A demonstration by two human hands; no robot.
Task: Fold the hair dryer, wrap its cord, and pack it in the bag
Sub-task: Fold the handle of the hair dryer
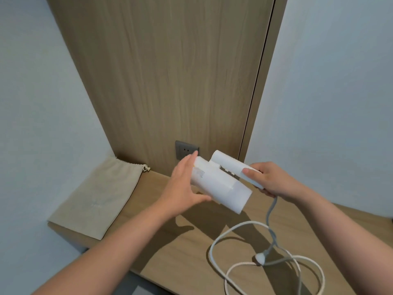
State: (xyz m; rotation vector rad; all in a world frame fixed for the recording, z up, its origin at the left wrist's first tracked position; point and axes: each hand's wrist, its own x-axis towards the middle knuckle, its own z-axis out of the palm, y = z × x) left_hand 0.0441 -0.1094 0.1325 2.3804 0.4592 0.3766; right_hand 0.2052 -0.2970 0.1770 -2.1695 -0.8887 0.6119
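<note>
Head view. A white hair dryer [221,184] is held in the air above a wooden shelf [191,248], in front of a grey wall socket [186,150] set in the wood panel [165,71] behind. The socket serves as reference for all positions below.

The dryer sits just right of and below the socket, its barrel angled down toward the right. Its handle [231,165] lies close alongside the barrel, running right from the socket.

The left hand [182,184] is immediately below the socket. It is spread fairly wide, palm against the barrel's left end, fingers over the top and thumb underneath; it grips the barrel.

The right hand [270,182] is well to the right of the socket. It is curled closed around the free end of the handle, thumb laid on top.

The cord [270,211] leaves the handle at the right hand and drops to the shelf, far below and right of the socket, where it lies in loose, unwrapped loops. A white plug [259,258] rests among the loops.

A beige drawstring bag [95,196] lies flat on the shelf, left of and below the socket, against the pale left wall [42,124]. Its knotted drawstring end [145,168] is the part nearest the socket. The bag is apart from the dryer and from both hands.
</note>
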